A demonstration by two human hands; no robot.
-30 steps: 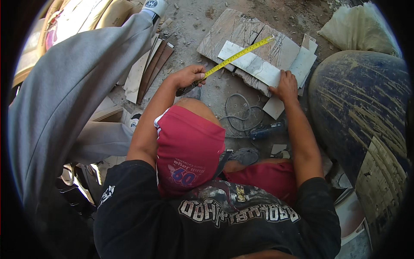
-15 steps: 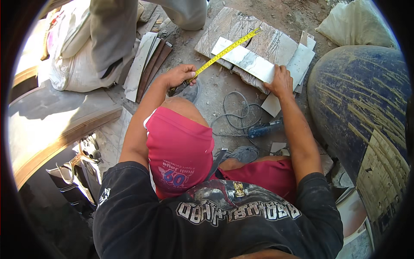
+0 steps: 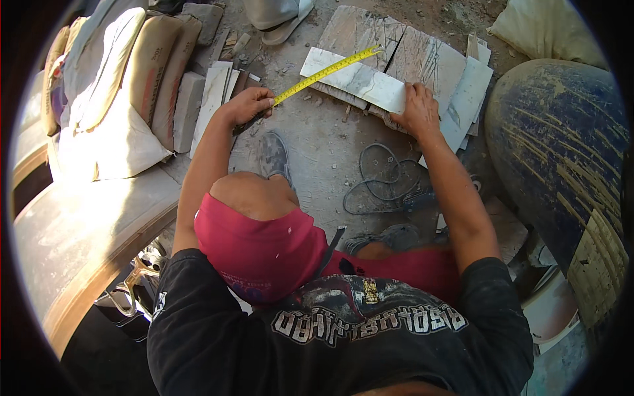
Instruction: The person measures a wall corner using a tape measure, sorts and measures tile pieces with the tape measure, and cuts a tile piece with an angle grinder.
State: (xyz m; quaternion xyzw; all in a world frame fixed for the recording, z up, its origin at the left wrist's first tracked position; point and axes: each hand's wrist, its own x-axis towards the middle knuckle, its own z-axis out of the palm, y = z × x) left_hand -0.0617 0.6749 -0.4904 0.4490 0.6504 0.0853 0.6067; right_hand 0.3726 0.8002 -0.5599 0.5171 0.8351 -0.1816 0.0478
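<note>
My left hand (image 3: pixel 252 107) is closed around a tape measure, whose dark case is mostly hidden in the palm. Its yellow blade (image 3: pixel 323 74) runs out up and to the right, slanting over a white marbled tile strip (image 3: pixel 360 80) and ending just past its far edge. My right hand (image 3: pixel 420 113) rests at the strip's right end, thumb at the near edge and fingers over the top, gripping it. Under the strip lie scored, pinkish-grey stone slabs (image 3: pixel 432 69). More pale tile pieces (image 3: pixel 465 99) lie right of the slabs.
Tile offcuts (image 3: pixel 212 99) and filled sacks (image 3: pixel 142 63) stand at left, beside a wood-edged board (image 3: pixel 99 224). A looped cable (image 3: pixel 370 191) lies on the floor by my foot. A large scratched blue drum (image 3: pixel 555 145) stands at right. Another person's foot (image 3: pixel 287 23) shows at the top.
The tile strip, my left hand and the tape have shifted left, and the blade's end now sits further left over the slabs. The other person's legs have moved back, uncovering the sacks.
</note>
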